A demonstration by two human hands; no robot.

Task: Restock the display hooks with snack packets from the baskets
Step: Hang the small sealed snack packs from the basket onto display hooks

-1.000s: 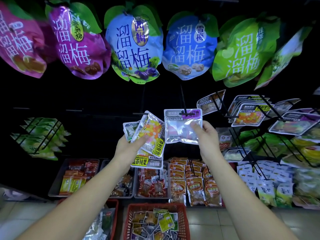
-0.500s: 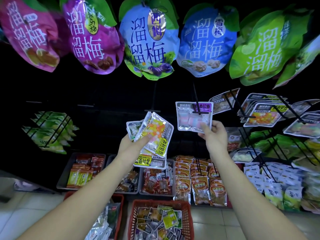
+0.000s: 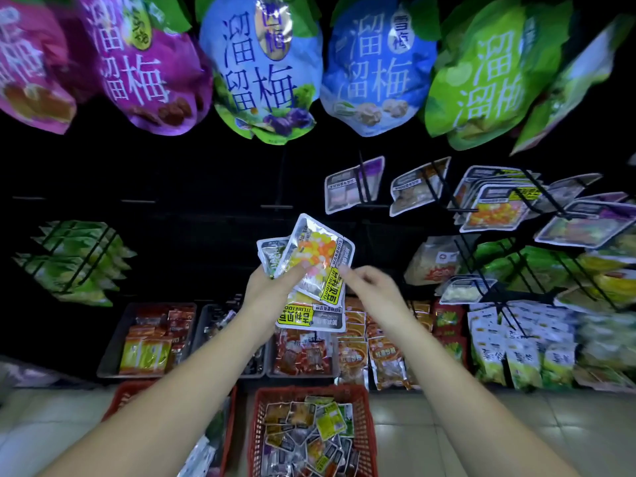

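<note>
My left hand (image 3: 272, 287) grips a fan of several snack packets (image 3: 316, 263); the front one is silver with yellow, orange and white pieces showing. My right hand (image 3: 373, 290) is at that front packet's right edge and its blurred fingertips pinch it. Above and to the right, a clear packet with a purple corner (image 3: 344, 192) hangs alone on a black display hook (image 3: 364, 177). Below my arms a red basket (image 3: 364, 425) holds several mixed packets.
Large plum bags (image 3: 261, 74) hang overhead. Filled hooks with packets (image 3: 495, 208) crowd the right side; green packets (image 3: 75, 259) hang at left. Grey trays of red and orange packets (image 3: 151, 339) line the shelf bottom. A second red basket (image 3: 125, 395) stands at left.
My right hand let go of the clear packet, which now hangs on the hook, and dropped left to the fan in my left hand. The view tilted down.
</note>
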